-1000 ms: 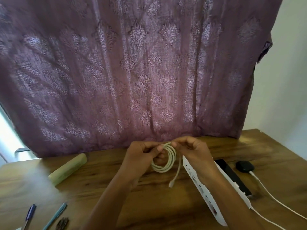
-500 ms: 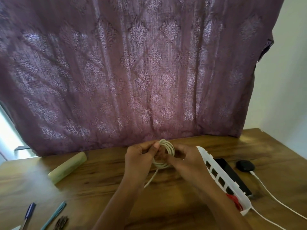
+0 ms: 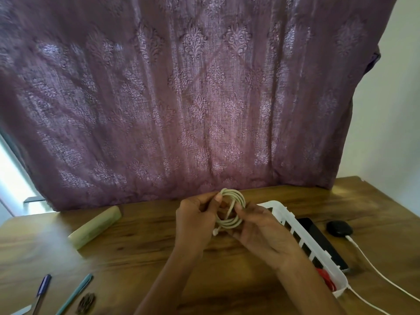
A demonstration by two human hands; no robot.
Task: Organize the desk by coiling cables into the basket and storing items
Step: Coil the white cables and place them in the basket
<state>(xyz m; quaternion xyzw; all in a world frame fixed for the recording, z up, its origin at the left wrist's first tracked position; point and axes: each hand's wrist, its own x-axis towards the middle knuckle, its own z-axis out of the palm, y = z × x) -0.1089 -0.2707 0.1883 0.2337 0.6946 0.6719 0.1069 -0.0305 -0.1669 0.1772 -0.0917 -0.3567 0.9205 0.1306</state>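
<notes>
A cream cable [image 3: 234,209] is wound into a small coil, held upright over the middle of the wooden desk [image 3: 147,253]. My left hand [image 3: 195,220] pinches the coil's left side between thumb and fingers. My right hand [image 3: 261,233] grips the coil's right and lower side, with a strand crossing the loop. The cable's plug end pokes out near my left palm. A white slotted basket [image 3: 302,239] lies just right of my right hand, with something red inside its near end.
A black phone [image 3: 318,237] lies beside the basket, and a black charger [image 3: 339,227] with a white cable [image 3: 372,267] trails to the right edge. A bamboo-coloured case [image 3: 95,227] sits at the left. Two pens [image 3: 43,292] and a dark clip [image 3: 86,303] lie front left. A purple curtain hangs behind.
The loose tail that hung below the coil has been drawn in and now crosses the loop. Both hands stay close together on the coil, and the view tilted slightly.
</notes>
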